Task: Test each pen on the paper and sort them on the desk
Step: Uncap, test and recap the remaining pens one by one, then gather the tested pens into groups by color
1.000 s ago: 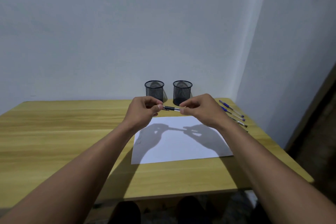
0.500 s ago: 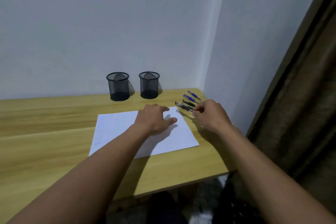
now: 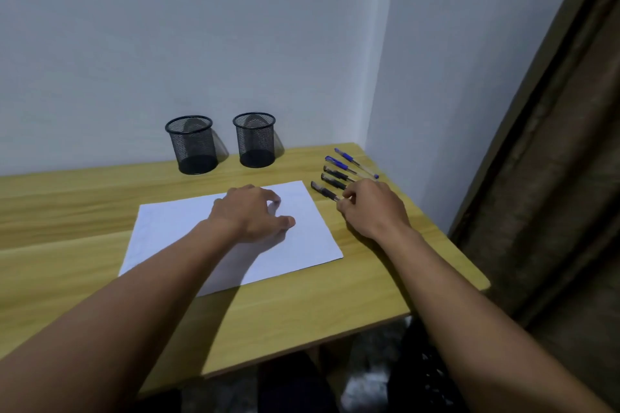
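A white sheet of paper point(image 3: 167, 228) lies on the wooden desk point(image 3: 67, 208). My left hand point(image 3: 251, 214) rests on the sheet with its fingers loosely curled and holds nothing. Several pens lie in a row at the desk's far right corner. Nearest the paper is a black pen point(image 3: 323, 192), and my right hand point(image 3: 372, 208) pinches its near end with fingertips and thumb. Behind it lie two more black pens point(image 3: 332, 182) and two blue pens point(image 3: 339, 164). My right hand hides the near ends of the black pens.
Two black mesh pen cups point(image 3: 192, 144) point(image 3: 255, 139) stand against the back wall, behind the paper. The white side wall meets the desk just right of the pens. A brown curtain point(image 3: 553, 178) hangs past the desk's right edge.
Both hands held the black pen above the paper a second ago. My left hand has dropped onto the sheet; my right hand carried the pen right and down into the row. The view swung right.
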{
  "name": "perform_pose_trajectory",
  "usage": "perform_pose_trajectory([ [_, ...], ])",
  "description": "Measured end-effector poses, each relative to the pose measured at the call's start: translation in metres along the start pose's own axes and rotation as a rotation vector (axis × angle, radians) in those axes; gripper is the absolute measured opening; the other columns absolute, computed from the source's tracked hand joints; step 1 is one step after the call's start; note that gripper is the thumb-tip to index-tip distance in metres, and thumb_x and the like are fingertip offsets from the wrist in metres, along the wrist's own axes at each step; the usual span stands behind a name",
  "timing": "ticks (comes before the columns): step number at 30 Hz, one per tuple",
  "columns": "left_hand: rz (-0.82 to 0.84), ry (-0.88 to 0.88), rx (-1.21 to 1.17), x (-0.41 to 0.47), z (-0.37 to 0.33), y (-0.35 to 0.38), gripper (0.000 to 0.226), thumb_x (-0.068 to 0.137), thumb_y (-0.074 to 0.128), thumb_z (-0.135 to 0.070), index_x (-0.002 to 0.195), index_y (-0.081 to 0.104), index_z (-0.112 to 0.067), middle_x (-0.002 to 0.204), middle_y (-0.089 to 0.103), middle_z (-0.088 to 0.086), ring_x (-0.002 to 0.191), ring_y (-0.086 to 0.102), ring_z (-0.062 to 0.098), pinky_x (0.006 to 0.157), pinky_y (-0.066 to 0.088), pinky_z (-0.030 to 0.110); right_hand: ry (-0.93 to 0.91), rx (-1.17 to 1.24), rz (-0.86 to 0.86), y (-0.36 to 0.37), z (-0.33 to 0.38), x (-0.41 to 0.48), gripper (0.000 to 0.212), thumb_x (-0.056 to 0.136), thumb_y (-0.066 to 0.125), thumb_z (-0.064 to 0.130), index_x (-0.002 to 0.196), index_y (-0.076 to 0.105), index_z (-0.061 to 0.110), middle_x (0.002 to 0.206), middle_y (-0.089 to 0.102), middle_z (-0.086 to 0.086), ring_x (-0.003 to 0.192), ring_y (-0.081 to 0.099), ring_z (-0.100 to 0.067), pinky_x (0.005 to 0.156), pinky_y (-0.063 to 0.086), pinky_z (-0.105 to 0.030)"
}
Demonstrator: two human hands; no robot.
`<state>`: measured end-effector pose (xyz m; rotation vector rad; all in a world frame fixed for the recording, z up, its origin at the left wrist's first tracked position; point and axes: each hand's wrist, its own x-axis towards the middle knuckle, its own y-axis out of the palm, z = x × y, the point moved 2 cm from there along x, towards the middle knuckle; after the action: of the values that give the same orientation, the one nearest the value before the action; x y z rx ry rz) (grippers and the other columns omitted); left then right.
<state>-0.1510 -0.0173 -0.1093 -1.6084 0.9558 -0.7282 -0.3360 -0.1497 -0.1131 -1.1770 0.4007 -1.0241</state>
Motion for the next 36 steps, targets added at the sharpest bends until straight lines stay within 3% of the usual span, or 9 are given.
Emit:
perform_pose_trajectory([
  [5,-0.174,0.027,-0.08,-0.002,-0.024,-0.001,0.06,0.084,0.054,-0.066,0.131,0.057,-0.03,0.136,0.057,0.004,0.125,0.05,0.029,0.098,0.044,0.046,-0.012,0.045,-0.058,-0.019,-0.004,0.008,0.022,0.095,0.06,0.031,0.102,0.077,0.019,0.101,0.074,-0.004,0.093,0.066,-0.027,0.077,0.055,-0.036],
  [11,-0.277,0.123,-0.142,0.005,-0.074,-0.002,0.045,0.089,0.062,-0.05,0.125,0.064,-0.024,0.123,0.066,0.004,0.112,0.059,0.028,0.086,0.05,0.039,-0.018,0.053,-0.023,-0.042,-0.028,0.047,0.028,0.1,0.058,0.028,0.119,0.073,0.013,0.114,0.073,-0.006,0.1,0.066,-0.025,0.09,0.057,-0.045],
  [18,-0.27,-0.119,-0.336,0.042,-0.11,0.012,0.032,0.083,0.073,-0.035,0.108,0.071,-0.016,0.103,0.07,0.009,0.092,0.065,0.028,0.076,0.055,0.036,-0.106,0.046,0.217,-0.034,-0.041,0.103,0.047,0.101,0.058,0.034,0.145,0.054,0.018,0.147,0.056,-0.01,0.131,0.055,-0.03,0.105,0.044,-0.042],
  [22,-0.307,-0.198,-0.361,0.058,-0.122,0.026,0.036,0.083,0.072,-0.044,0.105,0.068,-0.015,0.101,0.068,0.006,0.09,0.063,0.028,0.068,0.048,0.034,-0.153,0.05,0.29,-0.023,-0.046,0.122,0.047,0.101,0.058,0.036,0.146,0.054,0.025,0.153,0.052,-0.008,0.136,0.051,-0.03,0.109,0.041,-0.042],
  [25,-0.362,-0.199,-0.35,0.065,-0.132,0.031,0.04,0.084,0.071,-0.05,0.103,0.066,-0.015,0.097,0.066,0.004,0.089,0.061,0.027,0.066,0.041,0.034,-0.194,0.041,0.357,-0.012,-0.053,0.129,0.043,0.1,0.058,0.037,0.142,0.06,0.026,0.148,0.057,-0.008,0.13,0.055,-0.027,0.106,0.042,-0.04],
  [28,-0.39,-0.179,-0.344,0.071,-0.142,0.033,0.041,0.081,0.071,-0.055,0.093,0.064,-0.016,0.084,0.059,-0.001,0.081,0.057,0.023,0.06,0.037,0.032,-0.221,0.083,0.359,-0.01,-0.06,0.131,0.036,0.101,0.058,0.034,0.133,0.068,0.021,0.13,0.069,-0.007,0.107,0.061,-0.021,0.092,0.045,-0.035],
  [31,-0.397,-0.167,-0.366,0.079,-0.151,0.036,0.044,0.074,0.075,-0.059,0.081,0.06,-0.018,0.077,0.062,0.0,0.072,0.058,0.022,0.051,0.032,0.031,-0.225,0.11,0.327,-0.013,-0.065,0.13,0.026,0.099,0.061,0.03,0.118,0.077,0.019,0.115,0.075,-0.006,0.099,0.065,-0.02,0.088,0.052,-0.038],
  [33,-0.392,-0.166,-0.376,0.084,-0.155,0.038,0.044,0.071,0.078,-0.055,0.083,0.059,-0.017,0.079,0.063,0.002,0.073,0.059,0.023,0.052,0.036,0.032,-0.226,0.125,0.31,-0.016,-0.068,0.129,0.022,0.098,0.063,0.027,0.109,0.081,0.019,0.108,0.077,-0.006,0.095,0.067,-0.02,0.085,0.055,-0.038],
  [36,-0.398,-0.175,-0.385,0.092,-0.157,0.039,0.046,0.069,0.083,-0.049,0.092,0.06,-0.017,0.089,0.065,0.004,0.08,0.061,0.026,0.062,0.049,0.035,-0.224,0.144,0.289,-0.02,-0.072,0.127,0.023,0.095,0.066,0.024,0.112,0.08,0.018,0.115,0.076,-0.004,0.098,0.066,-0.018,0.08,0.049,-0.03],
])
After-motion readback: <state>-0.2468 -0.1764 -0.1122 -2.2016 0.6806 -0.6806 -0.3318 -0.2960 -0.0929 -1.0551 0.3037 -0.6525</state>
